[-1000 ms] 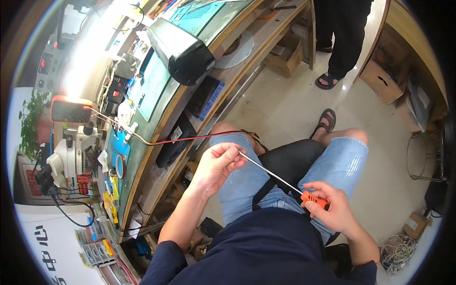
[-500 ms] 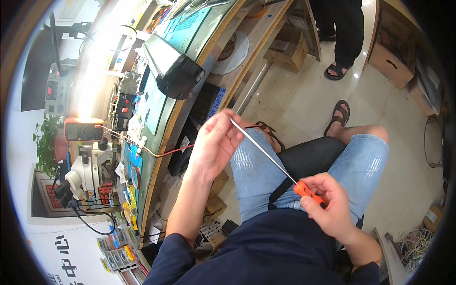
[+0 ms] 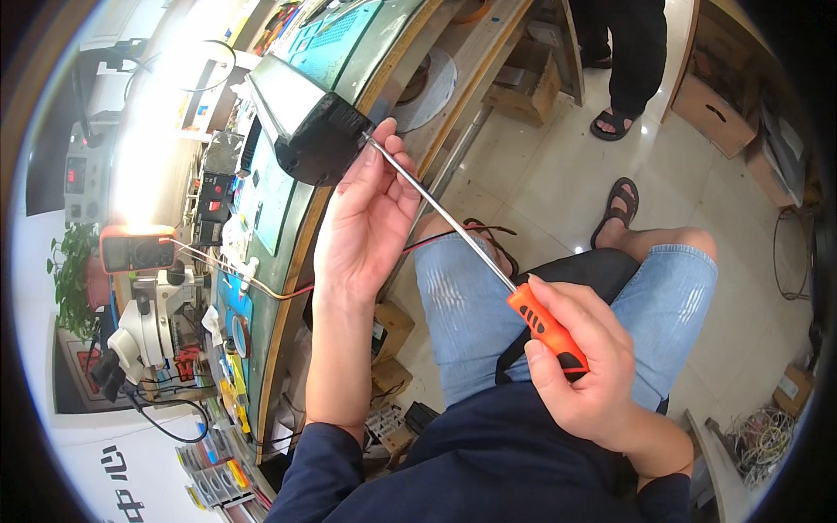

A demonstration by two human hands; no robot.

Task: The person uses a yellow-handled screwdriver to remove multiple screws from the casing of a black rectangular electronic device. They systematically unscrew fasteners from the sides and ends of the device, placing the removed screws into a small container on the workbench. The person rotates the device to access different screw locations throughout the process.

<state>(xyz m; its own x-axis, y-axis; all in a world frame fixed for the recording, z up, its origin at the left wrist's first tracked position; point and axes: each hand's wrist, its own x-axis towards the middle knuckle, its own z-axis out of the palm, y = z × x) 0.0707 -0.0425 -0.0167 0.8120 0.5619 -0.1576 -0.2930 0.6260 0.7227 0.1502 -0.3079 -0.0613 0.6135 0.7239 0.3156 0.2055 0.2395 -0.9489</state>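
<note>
My right hand is wrapped round the orange and black handle of a long screwdriver. Its metal shaft slants up and left across my lap. At the far end, my left hand pinches the shaft near the tip with thumb and fingers, palm turned up. The tip is right beside a black-ended box with a pale, shiny face at the bench edge; whether it touches a screw there cannot be made out. Behind my left wrist runs a red and black lead, its end over my leg.
On the workbench at left are an orange-rimmed multimeter, a white microscope, a blue mat and a roll of tape. Cardboard boxes stand under the bench. Another person's sandalled foot is at the top right.
Both hands have moved up and left with the screwdriver, bringing its tip from over my lap to the black-ended box. My view has shifted slightly.
</note>
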